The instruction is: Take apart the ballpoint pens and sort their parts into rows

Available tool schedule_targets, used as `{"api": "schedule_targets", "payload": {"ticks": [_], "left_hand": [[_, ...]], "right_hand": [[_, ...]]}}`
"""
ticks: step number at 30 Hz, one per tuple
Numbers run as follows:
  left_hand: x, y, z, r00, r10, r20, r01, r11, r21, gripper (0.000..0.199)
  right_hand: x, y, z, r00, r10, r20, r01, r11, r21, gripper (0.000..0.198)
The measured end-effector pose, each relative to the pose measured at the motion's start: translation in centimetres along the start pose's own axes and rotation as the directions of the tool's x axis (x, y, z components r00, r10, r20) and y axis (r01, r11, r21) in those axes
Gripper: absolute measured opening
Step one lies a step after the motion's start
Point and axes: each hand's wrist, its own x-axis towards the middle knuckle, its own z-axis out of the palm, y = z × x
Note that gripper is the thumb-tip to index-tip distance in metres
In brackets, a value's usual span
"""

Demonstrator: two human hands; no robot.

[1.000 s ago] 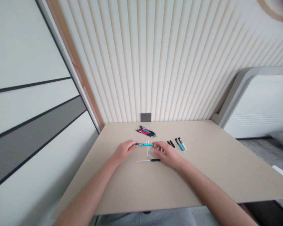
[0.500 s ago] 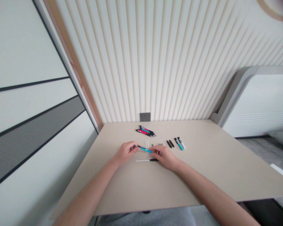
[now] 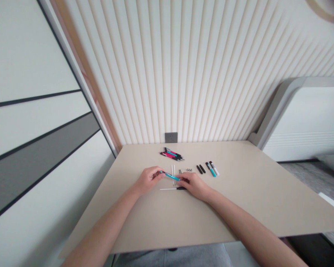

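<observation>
My left hand (image 3: 149, 180) pinches the black upper end of a turquoise pen barrel (image 3: 171, 176), held a little above the table. My right hand (image 3: 194, 184) is closed on the barrel's lower end, its fingertips partly hidden. Beneath the barrel lie two thin white refills (image 3: 173, 170), side by side. A further refill (image 3: 168, 189) with a black grip section (image 3: 180, 188) on its end lies nearer me, partly under my right hand. Several small springs (image 3: 189, 170) and small metal-coloured parts (image 3: 180, 171) rest just beyond my right fingers.
A pile of pink, turquoise and black pens (image 3: 171, 154) lies toward the back of the table (image 3: 144, 230). Right of my hands are two black grips (image 3: 200, 169) and two barrels, one turquoise (image 3: 212, 171) and one white (image 3: 215, 168). A dark socket (image 3: 171, 137) sits on the ribbed wall.
Both hands keep hold of the pen barrel in nearly the same place. My right fingers have shifted slightly, so the springs beyond them show more fully.
</observation>
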Motion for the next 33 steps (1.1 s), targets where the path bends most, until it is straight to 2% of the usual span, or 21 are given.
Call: {"api": "schedule_targets", "payload": {"ticks": [6,12,17,23,27,33], "left_hand": [[0.1,-0.2,-0.8,0.983,-0.049,-0.177,0.054,0.998,0.021,0.024],[0.1,-1.5,-1.3,0.927,-0.159,-0.338,0.175,0.984,0.018,0.028],[0.3,-2.1,-1.4,0.907,-0.181,-0.381,0.215,0.975,0.049,0.029],[0.3,-2.4,-1.6,0.881,-0.195,-0.431,0.245,0.968,0.063,0.027],[0.3,-2.6,-1.7,0.871,-0.189,-0.454,0.255,0.963,0.088,0.027],[0.3,-2.6,-1.7,0.866,-0.175,-0.468,0.247,0.964,0.096,0.027]], "right_hand": [[-0.1,0.0,-0.5,0.996,-0.047,-0.079,0.040,0.995,-0.092,0.024],[-0.1,0.0,-0.5,0.993,-0.111,-0.042,0.106,0.989,-0.102,0.025],[-0.2,-0.2,-0.6,0.992,-0.126,-0.018,0.121,0.978,-0.170,0.025],[-0.1,-0.5,-0.6,0.995,-0.079,-0.062,0.056,0.949,-0.310,0.024],[1.1,-1.0,-0.2,0.996,-0.026,-0.087,-0.017,0.889,-0.459,0.026],[4.3,-2.5,1.0,0.997,0.068,-0.039,-0.077,0.772,-0.631,0.026]]}}
